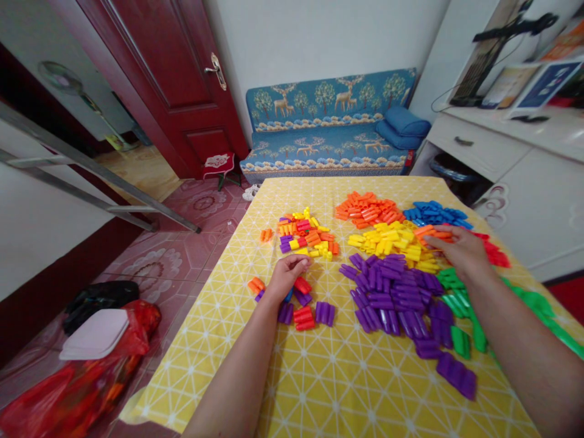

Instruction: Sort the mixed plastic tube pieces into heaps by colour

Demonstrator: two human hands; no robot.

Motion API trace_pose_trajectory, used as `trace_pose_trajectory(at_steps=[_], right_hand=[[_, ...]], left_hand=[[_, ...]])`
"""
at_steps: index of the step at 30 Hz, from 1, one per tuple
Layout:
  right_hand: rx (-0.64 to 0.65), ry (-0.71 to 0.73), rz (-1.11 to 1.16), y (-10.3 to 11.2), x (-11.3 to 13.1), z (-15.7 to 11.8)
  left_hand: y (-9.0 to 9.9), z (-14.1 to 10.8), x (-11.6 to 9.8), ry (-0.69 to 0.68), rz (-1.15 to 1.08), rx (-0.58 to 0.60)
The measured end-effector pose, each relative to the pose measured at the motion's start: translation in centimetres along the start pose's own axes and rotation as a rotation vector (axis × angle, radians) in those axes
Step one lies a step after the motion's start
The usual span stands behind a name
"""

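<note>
My right hand (462, 250) is closed on an orange ribbed plastic piece (426, 231), above the edge of the yellow pile (387, 238). My left hand (288, 277) has thumb and fingers pinched together; whether anything is between them I cannot make out. Just beyond it lies a cluster of mixed orange, yellow, red and purple pieces (303, 228). Nearer to me, beside the left wrist, are red pieces (303, 317) and purple pieces (325, 313). A large purple pile (392, 292) sits between my hands. Green pieces (460, 342) lie partly under my right forearm.
An orange pile (365, 208), a blue pile (435, 214) and red pieces (495, 249) lie farther back on the yellow tablecloth (337, 389). Behind the table stands a blue sofa (314, 143). A white cabinet (524, 188) is right; a metal ladder (132, 188) leans left.
</note>
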State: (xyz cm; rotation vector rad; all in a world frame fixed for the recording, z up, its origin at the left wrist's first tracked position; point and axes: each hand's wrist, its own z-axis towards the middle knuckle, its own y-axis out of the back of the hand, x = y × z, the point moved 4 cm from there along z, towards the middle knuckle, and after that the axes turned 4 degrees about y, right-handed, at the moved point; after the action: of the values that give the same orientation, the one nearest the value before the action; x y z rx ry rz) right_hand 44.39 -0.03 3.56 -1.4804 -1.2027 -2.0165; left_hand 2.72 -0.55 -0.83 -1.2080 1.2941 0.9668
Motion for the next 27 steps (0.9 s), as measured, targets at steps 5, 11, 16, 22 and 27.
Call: trace_pose_trajectory(at_steps=[5, 11, 16, 22, 27], right_hand=[[0.096, 0.040, 0.060, -2.9, 2.0, -1.3], [0.118, -0.006, 0.102, -4.0, 2.4, -0.8], [0.144, -0.260, 0.327, -3.8, 2.8, -0.9], [0.142, -0.276, 0.393, -4.6, 4.9, -0.3], [0.226, -0.255, 0.402, -8.6, 6.5, 0.9]], left_hand=[[0.0, 0.0, 0.2, 0.000, -0.008, 0.009], [0.2, 0.0, 0.4, -0.017, 0.023, 0.019], [0.2, 0.0, 0.4, -0.023, 0.021, 0.020], [0.3, 0.1, 0.7, -0.032, 0.035, 0.008], [0.4, 0.3, 0.9, -0.034, 0.028, 0.010]])
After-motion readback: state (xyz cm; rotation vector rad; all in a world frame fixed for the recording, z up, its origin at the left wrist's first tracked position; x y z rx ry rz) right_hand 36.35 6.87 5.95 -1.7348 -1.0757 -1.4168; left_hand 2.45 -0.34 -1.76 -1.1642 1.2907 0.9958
